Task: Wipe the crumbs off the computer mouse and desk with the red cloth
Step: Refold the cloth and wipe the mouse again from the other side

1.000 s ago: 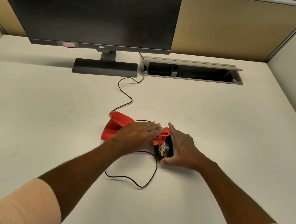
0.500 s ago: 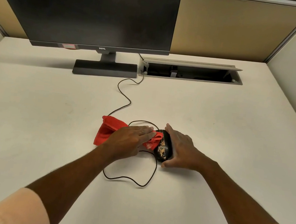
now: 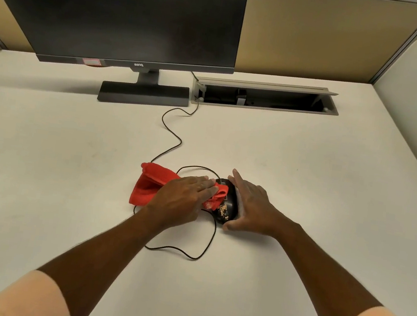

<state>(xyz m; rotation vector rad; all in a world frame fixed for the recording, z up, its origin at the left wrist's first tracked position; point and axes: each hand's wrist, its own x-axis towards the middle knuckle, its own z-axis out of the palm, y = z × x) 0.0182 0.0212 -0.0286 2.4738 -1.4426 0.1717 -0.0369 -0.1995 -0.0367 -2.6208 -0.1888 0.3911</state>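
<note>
The left grip (image 3: 183, 199), the person's left hand, lies open and flat on the red cloth (image 3: 148, 187), fingers straight and close together, pressing the cloth's bunched end against the left flank of the computer mouse (image 3: 232, 200). Most of the cloth spreads out from under the palm, away from the mouse, flat on the desk (image 3: 306, 170). The right grip (image 3: 254, 206) is also open: its fingers run straight along the mouse's right side, touching it, and the thumb bends in to meet the mouse's near end, so the mouse sits between the two grips. A patch of pale crumbs (image 3: 224, 210) clings to the rear half of the black mouse, just beside the left fingertips and the cloth's edge. The mouse cable (image 3: 171, 131) loops on the desk below both wrists, then snakes beyond the grips toward an open cable hatch (image 3: 263, 96). A dark monitor (image 3: 115, 7) stands well beyond the left grip.
</note>
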